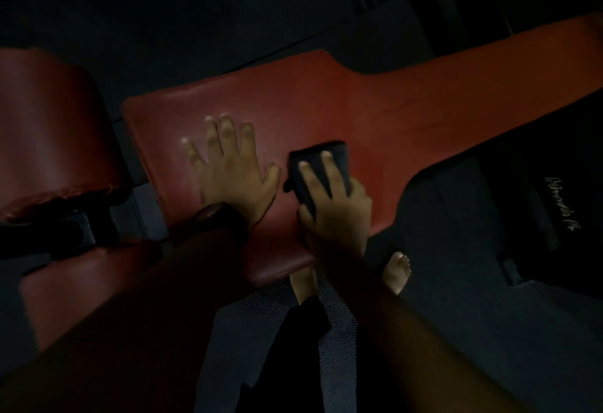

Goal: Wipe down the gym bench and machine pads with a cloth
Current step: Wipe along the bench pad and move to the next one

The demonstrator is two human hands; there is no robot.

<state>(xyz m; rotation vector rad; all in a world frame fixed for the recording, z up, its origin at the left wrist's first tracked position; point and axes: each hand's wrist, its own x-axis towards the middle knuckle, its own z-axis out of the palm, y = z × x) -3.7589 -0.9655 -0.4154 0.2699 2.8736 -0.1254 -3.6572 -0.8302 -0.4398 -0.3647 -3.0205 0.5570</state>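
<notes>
Two hands apart | left hand [233, 177] flat on bench pad [342, 99] | right hand [336, 207] clasps cloth [313, 158], wiping wide end | next, likely: stroke toward narrow end

One camera sits on the person's head. It looks down from close above the red bench [326, 102].

Two hands [233, 172] [337, 207], one cloth [336, 151], three red pads [375, 102] [55, 125] [81, 285].
</notes>
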